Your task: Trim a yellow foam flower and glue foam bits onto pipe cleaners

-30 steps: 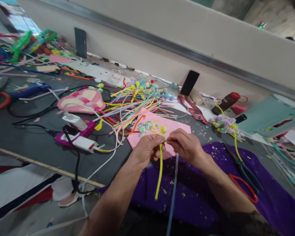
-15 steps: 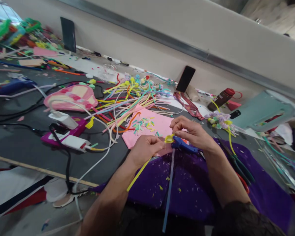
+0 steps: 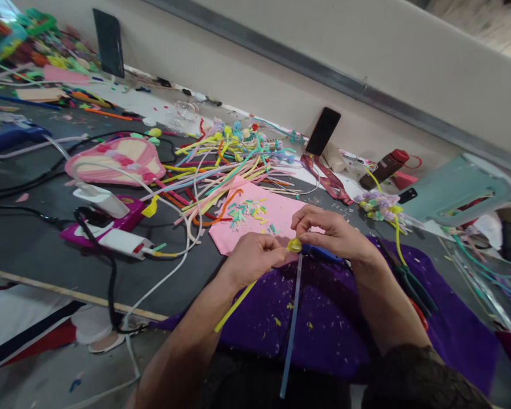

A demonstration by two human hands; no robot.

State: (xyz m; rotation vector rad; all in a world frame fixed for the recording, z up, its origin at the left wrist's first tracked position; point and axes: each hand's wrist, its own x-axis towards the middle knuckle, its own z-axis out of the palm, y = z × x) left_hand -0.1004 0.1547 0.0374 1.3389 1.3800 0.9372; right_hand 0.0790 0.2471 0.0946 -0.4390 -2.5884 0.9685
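Note:
My left hand [image 3: 258, 257] is closed in a pinch on a yellow pipe cleaner [image 3: 236, 305], whose straight length slants down below my palm. At its upper end is a small curled yellow piece [image 3: 294, 245], like a flower head. The fingertips of my right hand [image 3: 330, 232] are pinched at the far side of this yellow piece. Partly hidden under my right hand lies a blue glue gun [image 3: 323, 253]. From it a long translucent glue stick [image 3: 293, 329] points down towards me. Purple cloth [image 3: 332, 324] with yellow scraps spreads beneath.
Pink paper [image 3: 276, 213] holds cut bits. Behind it lies a heap of coloured pipe cleaners [image 3: 238, 162]. A magenta power strip [image 3: 128, 221] with cables is at left. Scissors [image 3: 411, 284] rest at right, near a brown bottle [image 3: 385, 167]. A phone [image 3: 323, 130] leans at the back.
The curled yellow piece has turned slightly between my fingers, and my right fingers sit a little further left, over the glue gun's front. The view has shifted slightly.

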